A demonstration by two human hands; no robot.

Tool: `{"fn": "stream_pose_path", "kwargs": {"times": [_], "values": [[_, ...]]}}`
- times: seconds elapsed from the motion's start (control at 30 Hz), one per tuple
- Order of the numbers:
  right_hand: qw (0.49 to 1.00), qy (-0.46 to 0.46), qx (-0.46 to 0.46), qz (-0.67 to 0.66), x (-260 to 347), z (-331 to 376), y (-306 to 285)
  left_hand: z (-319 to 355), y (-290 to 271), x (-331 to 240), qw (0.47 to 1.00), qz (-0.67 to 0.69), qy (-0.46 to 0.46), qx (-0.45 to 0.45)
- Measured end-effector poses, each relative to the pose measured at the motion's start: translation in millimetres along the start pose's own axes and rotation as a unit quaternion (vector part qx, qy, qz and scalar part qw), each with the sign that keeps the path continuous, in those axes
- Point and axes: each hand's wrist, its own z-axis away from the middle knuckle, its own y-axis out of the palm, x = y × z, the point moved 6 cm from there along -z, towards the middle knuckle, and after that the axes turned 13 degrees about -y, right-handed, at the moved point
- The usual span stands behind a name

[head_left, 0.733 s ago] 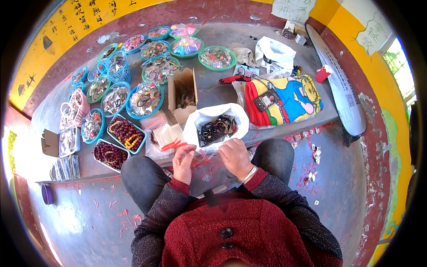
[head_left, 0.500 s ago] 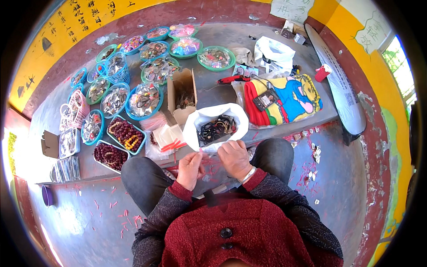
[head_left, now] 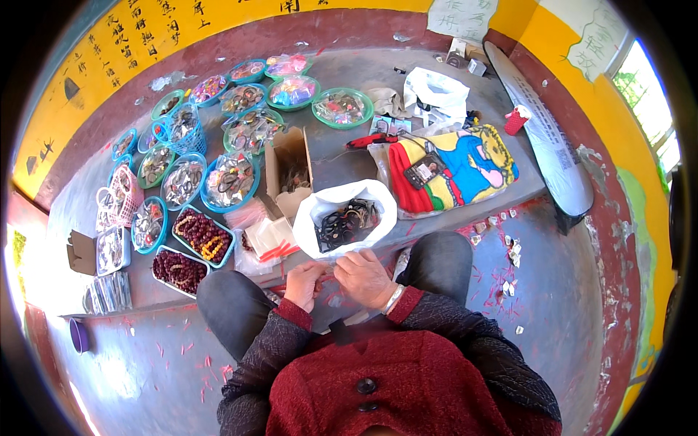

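Note:
Just below a white plastic bag point(head_left: 309, 240) with a rolled-open rim, my left hand point(head_left: 304, 285) and my right hand point(head_left: 368, 280) are held close together. Both have their fingers closed in a pinch; whatever lies between the fingertips is too small to make out. A bracelet circles my right wrist. Inside the bag is a heap of dark looped bands point(head_left: 347, 224), perhaps hair ties. Left of the bag lie pale square packets point(head_left: 267, 235) and thin red-orange strips point(head_left: 280, 251).
An opened cardboard box point(head_left: 301, 161) stands behind the bag, near bowls and baskets of small bagged goods point(head_left: 231, 179). Trays of dark red beads point(head_left: 203, 236) sit to the left. On the right are a folded colourful blanket point(head_left: 465, 171) and a phone point(head_left: 424, 170). Red scraps litter the floor.
My hands have shifted slightly down and left in the picture, while staying close together. The whole view has moved a little. The bag and the goods around it keep their places.

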Motion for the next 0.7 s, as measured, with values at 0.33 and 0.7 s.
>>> {"fn": "stream_pose_path", "kwargs": {"times": [0.33,0.7], "values": [[0.928,0.251,-0.066,-0.266,-44,27,22,1,-3,-12,0.970,-0.221,0.092,-0.033],[0.890,0.260,-0.046,-0.372,-45,29,36,-2,5,0,0.989,-0.111,0.021,0.093]]}}
